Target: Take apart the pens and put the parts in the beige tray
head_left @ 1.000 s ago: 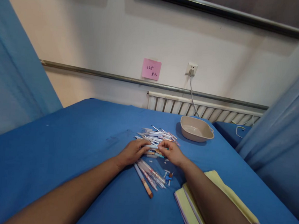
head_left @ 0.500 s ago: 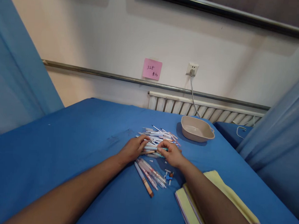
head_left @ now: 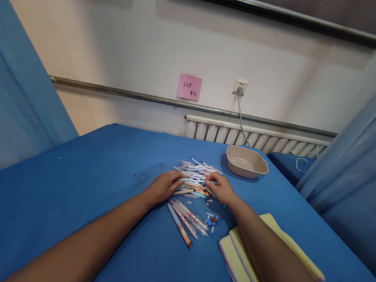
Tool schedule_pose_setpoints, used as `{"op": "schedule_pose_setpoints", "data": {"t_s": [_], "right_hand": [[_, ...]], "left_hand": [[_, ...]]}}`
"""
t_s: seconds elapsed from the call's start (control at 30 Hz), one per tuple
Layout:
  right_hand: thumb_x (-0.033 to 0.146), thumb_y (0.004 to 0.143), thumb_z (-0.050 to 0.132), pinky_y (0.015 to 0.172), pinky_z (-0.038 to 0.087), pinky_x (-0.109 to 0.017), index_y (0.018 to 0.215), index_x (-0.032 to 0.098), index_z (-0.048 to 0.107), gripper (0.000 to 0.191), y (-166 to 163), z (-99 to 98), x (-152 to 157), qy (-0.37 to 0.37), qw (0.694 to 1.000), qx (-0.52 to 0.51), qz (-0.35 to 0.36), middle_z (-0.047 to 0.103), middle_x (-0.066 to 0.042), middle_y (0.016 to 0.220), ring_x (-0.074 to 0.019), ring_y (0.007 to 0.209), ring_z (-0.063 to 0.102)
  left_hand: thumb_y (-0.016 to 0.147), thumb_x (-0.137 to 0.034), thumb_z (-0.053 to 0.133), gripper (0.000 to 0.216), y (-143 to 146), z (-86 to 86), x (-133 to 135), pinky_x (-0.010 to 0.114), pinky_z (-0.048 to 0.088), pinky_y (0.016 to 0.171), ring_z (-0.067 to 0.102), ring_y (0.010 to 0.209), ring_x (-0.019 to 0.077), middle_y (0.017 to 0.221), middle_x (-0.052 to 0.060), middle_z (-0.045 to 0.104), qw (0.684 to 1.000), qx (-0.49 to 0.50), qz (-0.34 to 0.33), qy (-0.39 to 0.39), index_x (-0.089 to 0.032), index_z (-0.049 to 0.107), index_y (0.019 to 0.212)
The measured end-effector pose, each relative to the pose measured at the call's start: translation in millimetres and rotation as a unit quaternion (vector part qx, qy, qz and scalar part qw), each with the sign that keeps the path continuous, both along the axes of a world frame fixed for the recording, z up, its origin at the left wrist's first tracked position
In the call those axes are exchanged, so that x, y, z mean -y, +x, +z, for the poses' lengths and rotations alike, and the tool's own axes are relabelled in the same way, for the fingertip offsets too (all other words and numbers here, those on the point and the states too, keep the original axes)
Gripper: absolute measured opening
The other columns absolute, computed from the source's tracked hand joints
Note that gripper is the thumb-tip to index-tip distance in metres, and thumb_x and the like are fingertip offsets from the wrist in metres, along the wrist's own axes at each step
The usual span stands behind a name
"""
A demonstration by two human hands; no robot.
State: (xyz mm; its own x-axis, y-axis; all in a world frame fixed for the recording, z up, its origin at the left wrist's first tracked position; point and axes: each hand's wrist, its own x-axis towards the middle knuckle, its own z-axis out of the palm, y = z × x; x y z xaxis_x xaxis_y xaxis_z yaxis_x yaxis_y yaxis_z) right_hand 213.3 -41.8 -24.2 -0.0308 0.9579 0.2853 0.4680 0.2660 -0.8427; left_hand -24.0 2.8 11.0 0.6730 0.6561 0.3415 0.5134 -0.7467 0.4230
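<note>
A loose pile of pens (head_left: 196, 169), mostly white, pale blue and orange, lies between my two hands. At its left edge, my left hand (head_left: 164, 187) is closed, thumb and fingers round the end of a light blue pen (head_left: 190, 180). My right hand (head_left: 222, 189) pinches at the right side of the pile, where a teal end shows between its fingers; it seems to be the same pen, partly hidden. Closer to me lie a bundle of clear, pink-patterned pens (head_left: 189, 218) and a blue-and-orange pen (head_left: 180, 226).
Small blue, brown and white pieces (head_left: 212, 222) lie right of the bundle. A beige basin (head_left: 247, 170) stands at the back right of the blue-covered table (head_left: 80, 186). Beneath my right forearm is a folded yellow cloth (head_left: 242, 259). Blue curtains (head_left: 354, 181) hang on both sides.
My right hand has moved slightly right and turned, uncovering orange and teal pens in the pile's front. My left hand has shifted slightly left.
</note>
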Motion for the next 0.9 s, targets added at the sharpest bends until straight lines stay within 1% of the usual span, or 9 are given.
{"op": "schedule_pose_setpoints", "data": {"t_s": [0.07,0.17,0.27,0.37,0.53,0.63,0.73,0.8,0.9], "right_hand": [[0.028,0.077,0.054,0.070,0.042,-0.027,0.077,0.018,0.058,0.011,6.0,-0.2,-1.2,0.004,0.999,0.035,-0.010,0.063,0.000,0.076,-0.0154,0.074,0.057],[0.027,0.078,0.053,0.070,0.041,-0.026,0.078,0.018,0.059,0.011,9.2,1.6,-0.9,0.004,0.996,0.088,-0.028,0.064,-0.001,0.077,-0.0157,0.075,0.057],[0.025,0.078,0.052,0.068,0.040,-0.025,0.078,0.019,0.060,0.010,7.9,4.5,0.5,0.003,0.991,0.127,-0.043,0.065,-0.001,0.077,-0.0157,0.074,0.057],[0.024,0.079,0.052,0.068,0.040,-0.025,0.079,0.019,0.060,0.010,6.4,6.0,1.2,0.000,0.988,0.145,-0.048,0.066,-0.002,0.079,-0.0157,0.074,0.058],[0.023,0.080,0.053,0.069,0.040,-0.025,0.081,0.019,0.061,0.010,6.9,5.7,0.8,0.006,0.986,0.163,-0.044,0.066,-0.002,0.082,-0.0151,0.076,0.058],[0.021,0.079,0.053,0.069,0.040,-0.024,0.081,0.019,0.061,0.009,6.1,7.4,1.9,0.002,0.984,0.175,-0.043,0.066,-0.002,0.081,-0.0147,0.076,0.058],[0.021,0.079,0.054,0.068,0.038,-0.024,0.081,0.019,0.061,0.008,2.5,10.7,5.5,-0.003,0.980,0.199,-0.021,0.066,-0.002,0.080,-0.0145,0.075,0.057],[0.023,0.079,0.056,0.067,0.037,-0.024,0.082,0.019,0.061,0.007,-0.8,13.4,9.2,-0.006,0.975,0.224,0.007,0.066,-0.002,0.082,-0.0146,0.075,0.057],[0.024,0.079,0.058,0.067,0.036,-0.024,0.086,0.019,0.062,0.009,-5.0,18.9,15.7,-0.008,0.964,0.262,0.041,0.067,-0.003,0.086,-0.0152,0.077,0.057]], "left_hand": [[0.091,-0.034,0.040,0.029,-1.8,0.2,-2.5,0.030,0.044,0.080,0.059,0.089,0.0203,0.095,0.007,0.066,1.000,-0.021,0.005,0.014,-0.019,0.063,0.100],[0.092,-0.031,0.039,0.029,-2.4,2.9,-1.0,0.030,0.043,0.080,0.058,0.088,0.0196,0.094,0.007,0.066,0.998,-0.046,0.006,0.038,-0.019,0.063,0.100],[0.089,-0.024,0.047,0.023,-2.1,10.3,4.2,0.031,0.042,0.081,0.055,0.091,0.0201,0.098,0.007,0.063,0.991,-0.074,0.006,0.107,-0.020,0.062,0.105],[0.085,-0.017,0.051,0.024,-3.8,20.4,8.1,0.033,0.040,0.079,0.052,0.089,0.0209,0.099,0.007,0.062,0.979,-0.095,0.020,0.180,-0.022,0.062,0.105],[0.084,-0.013,0.049,0.028,-15.6,34.5,3.6,0.036,0.038,0.080,0.052,0.091,0.0231,0.101,0.008,0.062,0.964,-0.110,0.039,0.239,-0.023,0.063,0.107],[0.086,-0.018,0.049,0.024,-24.1,35.8,-3.7,0.037,0.038,0.080,0.052,0.090,0.0236,0.100,0.008,0.064,0.966,-0.102,0.054,0.231,-0.022,0.064,0.104],[0.089,-0.026,0.047,0.022,-23.9,26.4,-7.8,0.036,0.040,0.082,0.055,0.090,0.0222,0.099,0.007,0.065,0.980,-0.048,0.065,0.181,-0.019,0.063,0.103],[0.090,-0.029,0.045,0.024,-17.0,15.4,-6.3,0.034,0.040,0.084,0.056,0.092,0.0203,0.099,0.007,0.066,0.990,-0.011,0.040,0.133,-0.019,0.062,0.104],[0.090,-0.028,0.047,0.022,-1.3,-0.8,0.6,0.033,0.040,0.088,0.055,0.098,0.0196,0.104,0.005,0.065,0.995,-0.020,-0.028,0.088,-0.020,0.062,0.103]]}}
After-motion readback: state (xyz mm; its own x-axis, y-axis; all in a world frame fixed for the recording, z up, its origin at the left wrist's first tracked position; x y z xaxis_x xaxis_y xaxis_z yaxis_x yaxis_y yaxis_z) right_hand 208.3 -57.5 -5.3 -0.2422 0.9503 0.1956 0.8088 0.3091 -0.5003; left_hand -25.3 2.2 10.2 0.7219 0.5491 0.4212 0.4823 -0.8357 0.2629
